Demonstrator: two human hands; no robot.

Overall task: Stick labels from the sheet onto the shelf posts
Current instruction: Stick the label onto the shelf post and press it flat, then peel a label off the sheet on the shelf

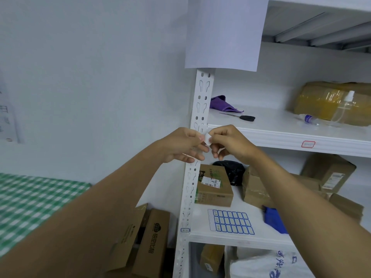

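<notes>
A small white label (pixel 267 138) is pinched between my left hand (pixel 184 144) and my right hand (pixel 228 142), right in front of the white perforated shelf post (pixel 201 97) at the level of the middle shelf edge. The label sheet (pixel 230 222), with blue-framed labels in rows, lies flat on the lower shelf near the post. One blue-framed label (pixel 185 230) is stuck low on the post. A red-framed label (pixel 308 144) sits on the middle shelf's front edge.
A white paper (pixel 224 33) hangs over the top of the post. Scissors (pixel 241 116), a purple cloth (pixel 221 104), a spray bottle and a taped parcel lie on the middle shelf. Cardboard boxes (pixel 213 185) crowd the lower shelf and the floor. A green checked cloth (pixel 34 205) lies left.
</notes>
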